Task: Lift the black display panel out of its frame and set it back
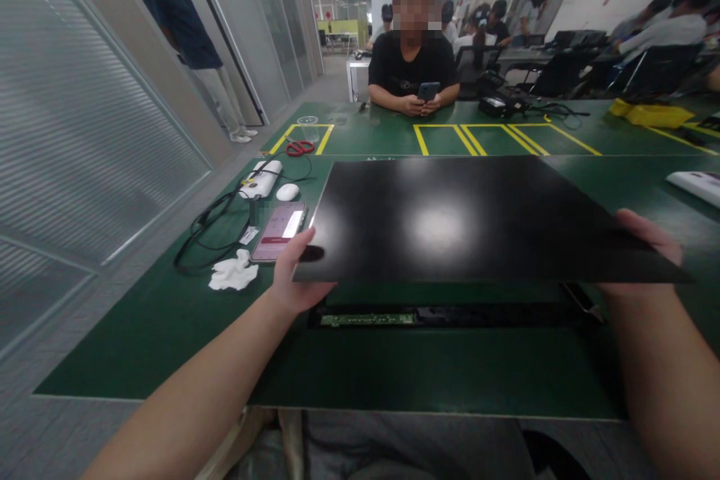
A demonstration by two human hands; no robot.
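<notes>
A large glossy black panel (461, 217) is held flat a little above the green table (169, 330). My left hand (295, 277) grips its near left corner, thumb on top. My right hand (646, 240) grips its near right edge, fingers under the panel and thumb on top. Under the panel's near edge lies a dark frame with a narrow green circuit strip (368, 319) showing.
Left of the panel lie a smartphone (279, 231), a crumpled white tissue (232, 273), a white mouse (287, 192), a white power unit with black cables (260, 180), red scissors (300, 148) and a clear cup (307, 127). A person with a phone sits across the table (413, 67).
</notes>
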